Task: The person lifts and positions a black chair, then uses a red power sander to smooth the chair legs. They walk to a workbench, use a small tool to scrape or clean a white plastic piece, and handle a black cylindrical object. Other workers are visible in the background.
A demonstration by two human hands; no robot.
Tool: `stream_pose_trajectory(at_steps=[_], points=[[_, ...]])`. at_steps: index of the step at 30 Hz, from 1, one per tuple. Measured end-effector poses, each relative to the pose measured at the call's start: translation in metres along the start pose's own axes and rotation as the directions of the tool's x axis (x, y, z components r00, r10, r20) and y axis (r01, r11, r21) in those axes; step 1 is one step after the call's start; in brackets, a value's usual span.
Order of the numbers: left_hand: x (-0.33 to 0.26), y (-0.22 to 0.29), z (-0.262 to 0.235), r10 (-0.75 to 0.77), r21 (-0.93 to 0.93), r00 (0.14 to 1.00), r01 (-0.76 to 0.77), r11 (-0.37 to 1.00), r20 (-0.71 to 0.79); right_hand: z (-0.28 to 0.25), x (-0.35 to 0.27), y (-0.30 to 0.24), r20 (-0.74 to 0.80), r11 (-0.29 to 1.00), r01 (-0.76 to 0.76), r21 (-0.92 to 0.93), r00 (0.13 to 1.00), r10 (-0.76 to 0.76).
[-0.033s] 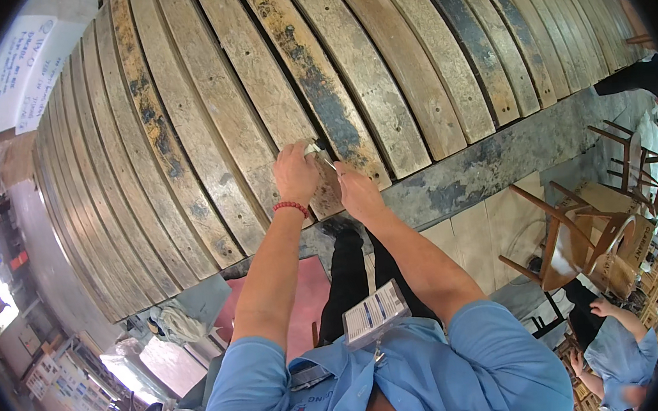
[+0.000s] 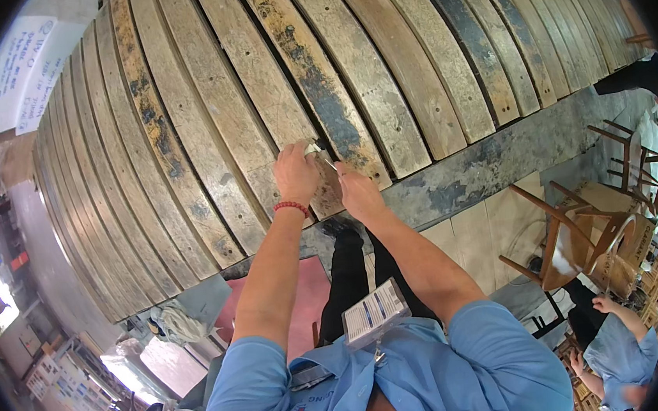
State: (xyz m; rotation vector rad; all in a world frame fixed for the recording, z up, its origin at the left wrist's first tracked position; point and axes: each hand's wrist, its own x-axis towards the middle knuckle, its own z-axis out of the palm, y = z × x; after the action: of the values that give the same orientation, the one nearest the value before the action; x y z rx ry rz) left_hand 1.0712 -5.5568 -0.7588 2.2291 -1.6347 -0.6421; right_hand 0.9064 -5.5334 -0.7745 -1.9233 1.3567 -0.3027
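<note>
Working at the near edge of the worktop (image 2: 482, 168), on a wide row of curved wooden slats (image 2: 221, 136) lying side by side, worn and blotched with dark stain. Pinching a small pale piece (image 2: 311, 149) in the closed grip of the left hand (image 2: 295, 175), pressed down against one slat close to its near end. Holding what looks like a thin pale sliver (image 2: 328, 161) in the closed grip of the right hand (image 2: 359, 191), pointed toward that same spot; too small to name more exactly. Probably best done with both wrists resting on the wood, the left holding the piece dead steady, the right making short, light movements along the grain and not across the gap to the neighbouring slat. Worth minding the red wristband (image 2: 291, 206) and the hanging badge card (image 2: 375, 311), so that neither drags over the work. No container within reach of either hand; only blurred clutter off the left corner, contents impossible to tell. Off to the right, well apart, a wooden chair frame (image 2: 582, 230) and a seated person in blue (image 2: 615, 345).
</note>
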Motion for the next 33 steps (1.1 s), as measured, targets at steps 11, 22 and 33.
stream_pose_trajectory(at_steps=[11,22,33], points=[[0.007,-0.004,0.004,0.024,-0.012,0.999,-0.025,1.000,-0.032,0.006,-0.004,0.007,0.018,0.999,-0.042,-0.021,0.999,0.043],[0.015,-0.011,-0.011,-0.062,-0.154,0.998,0.062,0.986,0.006,0.009,-0.024,0.014,0.009,0.996,-0.091,0.012,0.996,0.091],[-0.011,-0.022,-0.020,0.073,-0.138,0.994,-0.062,0.988,0.076,0.000,-0.025,-0.007,-0.177,0.991,0.080,0.103,0.982,-0.061]])
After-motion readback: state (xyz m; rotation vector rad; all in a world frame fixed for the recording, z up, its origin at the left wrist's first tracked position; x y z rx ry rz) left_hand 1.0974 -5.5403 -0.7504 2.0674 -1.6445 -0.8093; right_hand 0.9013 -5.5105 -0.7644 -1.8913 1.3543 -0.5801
